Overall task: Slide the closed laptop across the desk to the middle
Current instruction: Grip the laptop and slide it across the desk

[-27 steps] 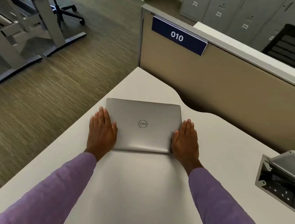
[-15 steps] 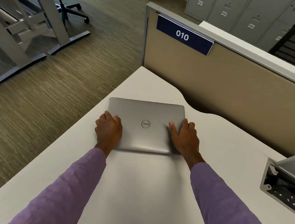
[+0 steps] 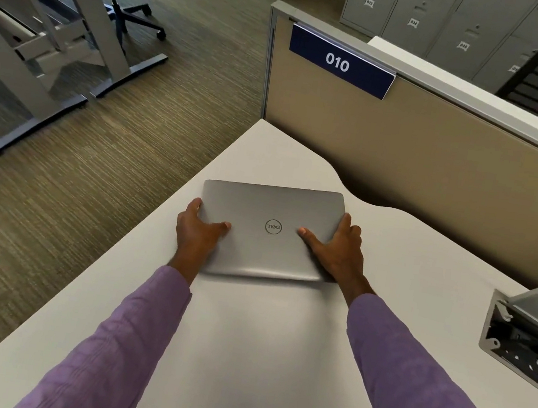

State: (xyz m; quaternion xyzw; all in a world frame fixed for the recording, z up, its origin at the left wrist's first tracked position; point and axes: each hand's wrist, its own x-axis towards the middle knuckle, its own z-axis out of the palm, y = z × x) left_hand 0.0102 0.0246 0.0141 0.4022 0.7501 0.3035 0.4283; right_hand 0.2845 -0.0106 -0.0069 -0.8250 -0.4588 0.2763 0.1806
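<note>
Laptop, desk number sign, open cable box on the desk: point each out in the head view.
Laptop point(image 3: 274, 204): head view, bare lid above the logo.
Desk number sign point(image 3: 341, 62): head view, on the white "010" digits.
Cable box point(image 3: 528, 344): head view, dark interior under the raised flap.

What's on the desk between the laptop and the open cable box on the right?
Nothing: in the head view, the desk is bare between the laptop, gripped by the right hand, and the cable box.

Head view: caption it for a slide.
Both hands, left and right, grip a closed silver laptop on a white desk.
</note>
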